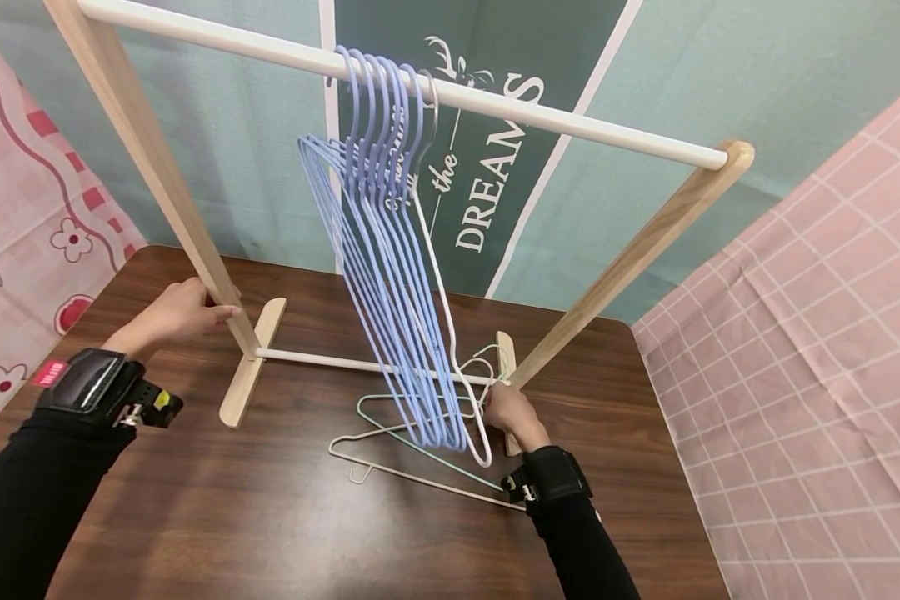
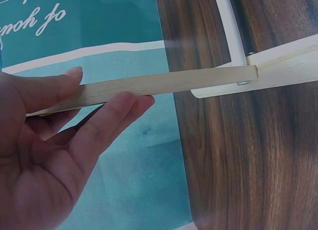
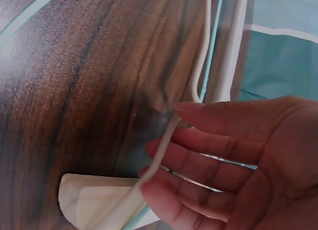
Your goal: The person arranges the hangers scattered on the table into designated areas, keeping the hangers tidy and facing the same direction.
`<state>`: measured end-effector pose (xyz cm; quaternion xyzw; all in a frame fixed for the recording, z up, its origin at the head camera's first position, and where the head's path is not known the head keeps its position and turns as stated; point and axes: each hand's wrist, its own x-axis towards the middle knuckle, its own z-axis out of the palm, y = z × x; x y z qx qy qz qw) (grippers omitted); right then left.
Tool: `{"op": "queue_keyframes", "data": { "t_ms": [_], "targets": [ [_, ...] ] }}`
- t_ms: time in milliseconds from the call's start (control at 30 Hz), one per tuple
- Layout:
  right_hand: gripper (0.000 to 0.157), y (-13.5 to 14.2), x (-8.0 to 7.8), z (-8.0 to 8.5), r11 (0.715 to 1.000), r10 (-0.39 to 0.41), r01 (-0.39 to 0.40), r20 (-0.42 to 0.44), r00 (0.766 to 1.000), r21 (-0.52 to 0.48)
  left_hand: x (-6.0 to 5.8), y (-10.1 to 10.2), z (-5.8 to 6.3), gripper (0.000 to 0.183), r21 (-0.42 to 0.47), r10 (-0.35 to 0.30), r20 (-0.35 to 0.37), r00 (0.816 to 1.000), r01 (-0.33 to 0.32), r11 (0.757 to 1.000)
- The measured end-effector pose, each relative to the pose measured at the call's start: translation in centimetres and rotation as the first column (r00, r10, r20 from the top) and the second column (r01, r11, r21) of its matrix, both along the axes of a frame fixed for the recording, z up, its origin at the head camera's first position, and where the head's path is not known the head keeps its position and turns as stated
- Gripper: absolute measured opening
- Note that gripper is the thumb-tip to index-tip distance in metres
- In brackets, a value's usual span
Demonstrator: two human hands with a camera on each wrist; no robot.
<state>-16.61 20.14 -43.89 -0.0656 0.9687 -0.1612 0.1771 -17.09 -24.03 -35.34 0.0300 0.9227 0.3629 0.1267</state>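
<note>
In the head view my left hand [image 1: 182,310] grips the left wooden post [image 1: 153,179] of a clothes rack low down, thumb on one side and fingers on the other in the left wrist view. My right hand [image 1: 512,410] is low by the right foot, its fingers curled round a beige hanger [image 3: 167,138] that lies on the table. Beneath and beside it runs a mint green hanger [image 3: 214,41]. Several blue hangers [image 1: 401,190] hang bunched on the rack's white top bar [image 1: 570,123]. At their right end hangs a white hanger [image 1: 447,323] with a metal hook.
The rack's left foot [image 1: 242,392] and right foot [image 1: 506,350] stand on a brown wood table [image 1: 270,517]. A white lower bar [image 1: 330,361] joins its posts. Behind is a teal cloth with lettering [image 1: 607,275]; pink checked cloth [image 1: 810,333] covers the right side.
</note>
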Motion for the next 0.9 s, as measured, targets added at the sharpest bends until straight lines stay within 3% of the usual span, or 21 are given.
{"op": "queue_keyframes", "data": {
  "t_ms": [333, 900],
  "targets": [
    [0.017, -0.18, 0.02, -0.07, 1.000, -0.009, 0.009, 0.008, 1.000, 0.002, -0.03, -0.13, -0.27, 0.038, 0.007, 0.005, 0.006, 1.000, -0.005, 1.000],
    [0.016, 0.21, -0.16, 0.42, 0.999, -0.005, 0.007, 0.054, 0.999, -0.049, -0.20, -0.23, -0.10, 0.038, -0.022, -0.006, 0.013, 1.000, 0.006, 1.000]
  ]
}}
